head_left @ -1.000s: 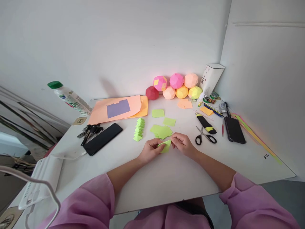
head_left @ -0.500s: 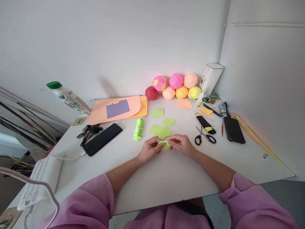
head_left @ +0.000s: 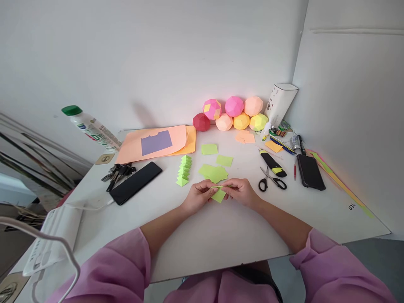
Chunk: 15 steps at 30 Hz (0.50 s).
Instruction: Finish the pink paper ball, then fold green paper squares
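Observation:
Between my two hands is a small light-green piece of paper (head_left: 219, 195), folded along its upper edge. My left hand (head_left: 198, 196) pinches its left side with thumb and fingers. On the other side my right hand (head_left: 241, 192) grips the paper in the same way. Just beyond the hands lies a pile of green paper pieces (head_left: 213, 172), with single green slips (head_left: 209, 149) farther back. To the left stands a row of folded green paper units (head_left: 183, 170), nested one behind another.
Several faceted paper balls (head_left: 233, 107) are stacked by the wall. Scissors (head_left: 271, 180), a box cutter (head_left: 273, 163) and a phone (head_left: 310, 171) lie at right. Orange paper sheets (head_left: 132, 147), a black phone or power bank (head_left: 135, 183) and keys (head_left: 118, 173) are at left.
The held green paper is turned slightly, so its lower part hangs farther down as a pointed flap and the upper fold looks narrower. Both hands stay in nearly the same place.

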Motion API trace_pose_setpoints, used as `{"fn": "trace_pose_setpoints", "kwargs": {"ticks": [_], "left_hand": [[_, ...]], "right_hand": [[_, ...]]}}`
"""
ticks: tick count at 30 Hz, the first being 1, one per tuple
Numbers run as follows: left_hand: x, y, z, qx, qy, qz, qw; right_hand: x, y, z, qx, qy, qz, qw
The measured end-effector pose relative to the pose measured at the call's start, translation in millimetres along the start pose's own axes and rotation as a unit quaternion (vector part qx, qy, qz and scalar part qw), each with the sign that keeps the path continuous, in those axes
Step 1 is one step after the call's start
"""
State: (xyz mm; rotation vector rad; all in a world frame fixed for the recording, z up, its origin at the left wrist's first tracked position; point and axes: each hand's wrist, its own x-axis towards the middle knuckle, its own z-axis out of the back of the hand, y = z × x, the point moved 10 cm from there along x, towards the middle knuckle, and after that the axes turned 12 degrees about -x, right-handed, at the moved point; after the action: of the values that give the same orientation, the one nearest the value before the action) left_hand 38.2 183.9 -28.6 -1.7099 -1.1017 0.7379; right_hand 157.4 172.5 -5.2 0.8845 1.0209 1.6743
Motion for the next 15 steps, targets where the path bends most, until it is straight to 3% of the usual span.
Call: {"fn": "trace_pose_setpoints", "kwargs": {"ticks": [15], "left_hand": [[-0.7,0.3,2.2,-0.015,-0.009,0.005,1.000]], "right_hand": [[0.8,-6.2,-5.9,0.048,0.025,-0.041,0.998]]}}
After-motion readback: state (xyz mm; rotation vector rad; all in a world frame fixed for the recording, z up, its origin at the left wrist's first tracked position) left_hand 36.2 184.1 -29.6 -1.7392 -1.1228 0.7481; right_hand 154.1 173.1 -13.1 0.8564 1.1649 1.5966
